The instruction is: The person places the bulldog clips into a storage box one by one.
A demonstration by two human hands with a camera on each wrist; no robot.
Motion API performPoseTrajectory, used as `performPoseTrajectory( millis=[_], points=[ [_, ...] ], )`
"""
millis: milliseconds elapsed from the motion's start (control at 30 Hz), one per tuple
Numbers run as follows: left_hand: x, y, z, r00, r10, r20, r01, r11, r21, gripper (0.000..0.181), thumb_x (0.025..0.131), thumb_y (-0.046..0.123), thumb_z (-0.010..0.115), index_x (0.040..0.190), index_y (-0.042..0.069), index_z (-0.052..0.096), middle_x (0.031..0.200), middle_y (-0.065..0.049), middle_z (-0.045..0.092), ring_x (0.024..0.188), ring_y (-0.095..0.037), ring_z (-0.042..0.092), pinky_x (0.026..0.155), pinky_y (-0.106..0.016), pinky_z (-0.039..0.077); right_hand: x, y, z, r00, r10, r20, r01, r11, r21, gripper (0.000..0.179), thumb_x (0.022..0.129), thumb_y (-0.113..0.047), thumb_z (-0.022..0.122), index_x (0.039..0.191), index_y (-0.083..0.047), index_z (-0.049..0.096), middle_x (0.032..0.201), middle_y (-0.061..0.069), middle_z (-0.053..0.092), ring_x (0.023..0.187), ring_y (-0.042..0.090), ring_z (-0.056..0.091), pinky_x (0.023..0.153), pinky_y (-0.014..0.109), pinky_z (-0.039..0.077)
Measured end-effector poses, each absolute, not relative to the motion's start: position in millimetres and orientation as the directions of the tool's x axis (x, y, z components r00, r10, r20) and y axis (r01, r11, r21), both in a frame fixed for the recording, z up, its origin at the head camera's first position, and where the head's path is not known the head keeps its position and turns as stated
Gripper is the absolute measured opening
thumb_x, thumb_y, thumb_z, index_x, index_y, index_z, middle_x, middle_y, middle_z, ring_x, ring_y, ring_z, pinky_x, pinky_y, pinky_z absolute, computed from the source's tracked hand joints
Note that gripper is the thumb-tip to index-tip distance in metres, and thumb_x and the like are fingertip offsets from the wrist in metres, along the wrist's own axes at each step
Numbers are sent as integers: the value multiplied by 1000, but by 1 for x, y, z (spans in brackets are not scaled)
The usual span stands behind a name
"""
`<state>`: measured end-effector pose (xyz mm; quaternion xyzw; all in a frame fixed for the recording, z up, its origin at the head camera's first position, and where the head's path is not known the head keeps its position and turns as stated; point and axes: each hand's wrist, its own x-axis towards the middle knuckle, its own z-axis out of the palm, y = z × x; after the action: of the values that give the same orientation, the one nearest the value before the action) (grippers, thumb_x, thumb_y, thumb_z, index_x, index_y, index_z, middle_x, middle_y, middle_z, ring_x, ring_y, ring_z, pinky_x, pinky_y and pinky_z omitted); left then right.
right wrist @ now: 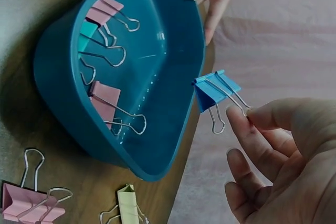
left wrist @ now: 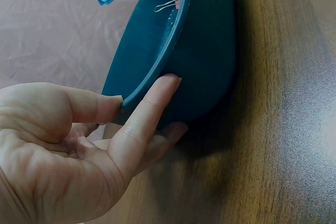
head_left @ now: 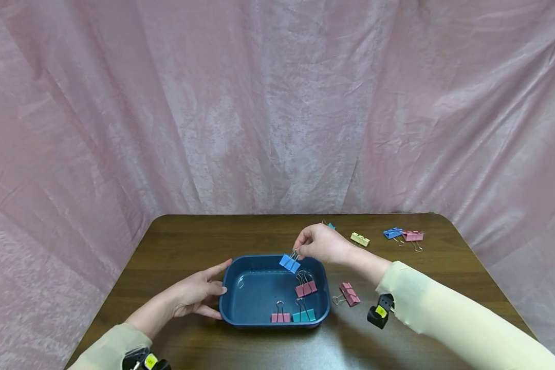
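Main risk: the blue metal binder clip with silver wire handles (head_left: pixel 290 263) hangs by one handle, so it could pivot or slip from the pinch; let go too near the far rim, it could clip the edge and drop outside the dark blue rectangular tray, probably plastic (head_left: pixel 254 293). Second: the pink metal binder clip nearest it inside the tray (right wrist: pixel 106 100) has its wire loops sticking out, could snag or tip it. Third: too hard a push from the left could slide the tray into the loose pink metal binder clip (head_left: pixel 350 294) just beside its right wall

Hands: right hand (head_left: pixel 326 243) nearly closed, thumb and index pinching the wire handle, other fingers curled, blue clip above the tray's far right part. Left hand (head_left: pixel 195 294) about half open, fingers spread on the outer left wall, thumb at the rim, lightly gripping it
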<state>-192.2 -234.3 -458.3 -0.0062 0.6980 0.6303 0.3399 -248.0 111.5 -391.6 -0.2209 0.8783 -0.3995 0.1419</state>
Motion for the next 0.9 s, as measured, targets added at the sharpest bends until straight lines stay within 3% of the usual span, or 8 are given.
performPoseTrajectory(
  millis=[133,633,900],
  points=[
    [-192,-235,-458,-767,425,-480,-435,205,877,78,103,1,53,166,21,12,153,-37,35,122,-44,59,72,-50,63,-246,106,-395,-859,-507,-66,-315,626,-714,10,93,-4,65,91,-8,74,80,3,74,75,9,69,67,30,55],
    [-193,-234,-459,-773,415,-479,-434,204,877,78,102,2,53,166,21,13,153,-37,36,123,-43,60,73,-50,63,-238,91,-406,-835,-550,-33,-444,707,-551,7,92,-12,74,88,-18,76,73,-13,67,69,7,61,64,33,52],
    [-193,-234,-460,-771,417,-481,-435,207,876,77,103,2,53,166,21,13,153,-36,37,122,-43,60,74,-51,63,-235,85,-414,-800,-599,-26,-525,720,-454,7,91,-14,74,89,-20,78,72,-18,66,77,5,61,68,32,52]
  ],
)
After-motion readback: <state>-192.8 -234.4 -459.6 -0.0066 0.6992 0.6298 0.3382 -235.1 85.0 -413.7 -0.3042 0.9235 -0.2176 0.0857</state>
